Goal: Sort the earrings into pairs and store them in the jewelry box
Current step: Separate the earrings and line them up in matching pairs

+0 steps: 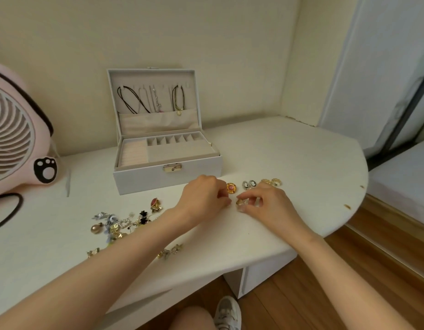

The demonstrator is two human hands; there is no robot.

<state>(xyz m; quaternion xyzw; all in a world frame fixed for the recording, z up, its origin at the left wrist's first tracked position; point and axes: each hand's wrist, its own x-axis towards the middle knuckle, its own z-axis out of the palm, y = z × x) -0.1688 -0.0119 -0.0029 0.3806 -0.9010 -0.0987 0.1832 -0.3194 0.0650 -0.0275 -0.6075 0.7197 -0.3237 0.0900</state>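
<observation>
Head view: a white jewelry box [167,178] stands open at the middle of the frame on a white desk [301,158]. Its raised lid holds hanging necklaces [134,101], 2 of them on black cords, above a beige pocket. The tray below has ring rolls on the left and a row of small square compartments along the back.

Just below and right of the box, the left hand [204,196] rests on the desk with its fingers curled. Whether they pinch anything I cannot tell. A round red-and-gold earring [230,188] lies just beside them.

The right hand [269,207] pinches a gold earring [240,202] between thumb and forefinger, low over the desk.

Above it lie 2 black cameo earrings [249,184] and 2 gold hoop earrings [271,182], side by side.

An unsorted heap of earrings [118,225] lies at the lower left, and a pink fan [15,139] stands at the left edge.
</observation>
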